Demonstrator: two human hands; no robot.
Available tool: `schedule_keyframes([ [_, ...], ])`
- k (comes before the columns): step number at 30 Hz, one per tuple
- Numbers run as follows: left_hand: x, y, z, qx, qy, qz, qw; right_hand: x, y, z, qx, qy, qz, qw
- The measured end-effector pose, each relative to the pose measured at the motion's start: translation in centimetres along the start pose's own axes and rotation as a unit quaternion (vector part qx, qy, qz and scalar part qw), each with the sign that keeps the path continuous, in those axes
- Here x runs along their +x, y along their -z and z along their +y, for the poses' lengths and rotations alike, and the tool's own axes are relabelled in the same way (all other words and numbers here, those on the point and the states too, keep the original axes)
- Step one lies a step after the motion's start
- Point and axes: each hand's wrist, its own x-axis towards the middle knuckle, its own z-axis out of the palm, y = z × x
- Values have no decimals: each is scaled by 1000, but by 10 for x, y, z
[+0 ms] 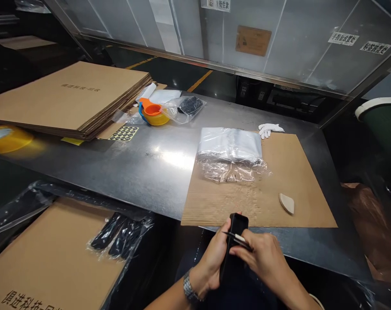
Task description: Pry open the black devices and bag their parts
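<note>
My left hand (212,256), a metal-banded watch on its wrist, is closed around a long black hollow part (238,222) held over the table's front edge. The part's open upper end faces up. In my right hand (265,254) is a slim pointed tool (238,237), dark with a white section; whether it is a knife or tweezers I cannot tell. Its tip lies across the part, close to my left thumb. Just beyond my hands is a cardboard sheet (221,204), bearing a small beige pad (286,203) and a stack of clear plastic bags (230,146).
A white glove (270,129) lies behind the cardboard. Orange and yellow tape rolls (153,113), a bagged black item (190,105) and a sticker sheet (124,133) occupy the left-middle table (150,172). Flat cartons (69,97) are stacked left. Below, an open box (60,254) holds bagged black parts (118,236).
</note>
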Motion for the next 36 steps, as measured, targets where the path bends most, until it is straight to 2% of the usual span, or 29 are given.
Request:
schedule_keyframes([
  [5,-5,5,-9,106,33,17,994,12,14,11,51,-50,22,997],
  [12,-7,11,-11,171,36,-25,984,22,27,23,224,-7,-40,974],
  [18,-6,14,-12,165,54,-21,985,28,22,33,325,-33,-73,943],
  [21,-7,12,-5,128,77,-21,989,22,20,35,347,-65,-54,934],
  [24,-6,9,3,61,32,-2,998,6,13,30,315,-125,-28,940],
  [27,-3,7,6,27,-56,31,998,-13,0,16,302,-155,-62,939],
  [31,-4,4,3,52,-153,37,986,-25,-18,1,344,-171,-89,919],
  [36,-9,0,-3,81,-169,43,981,-16,-24,4,407,-181,-48,894],
])
